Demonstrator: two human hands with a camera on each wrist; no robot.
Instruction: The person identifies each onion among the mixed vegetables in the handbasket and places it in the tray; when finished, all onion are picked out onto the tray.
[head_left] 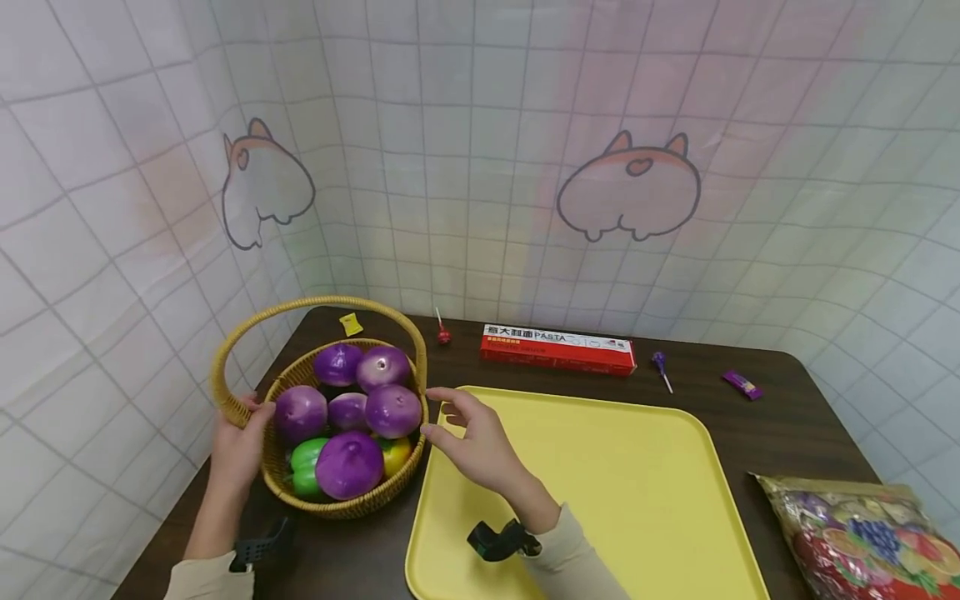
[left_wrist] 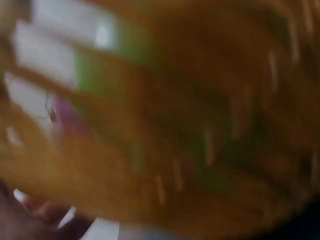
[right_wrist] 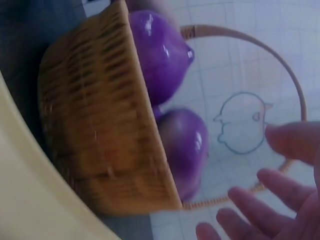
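Wicker basket [head_left: 341, 492] sits at the lower left of the head view, on the dark table [head_left: 787, 417] just left of the yellow tray [head_left: 637, 492]. It holds 6 purple onions [head_left: 393, 410], a green pepper [head_left: 306, 465] and a yellow piece [head_left: 397, 454]. The left hand [head_left: 238, 446] rests against its left rim by the handle; how its fingers lie is hard to tell. The right hand [head_left: 472, 437] hovers beside its right rim, fingers spread, holding nothing.

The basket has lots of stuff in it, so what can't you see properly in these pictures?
- Basket bottom, head view: hidden under the purple onions.
- Left wrist view: all blur.
- Left hand fingers, head view: behind the basket rim.
- Snack bag, head view: cut off by the edge.
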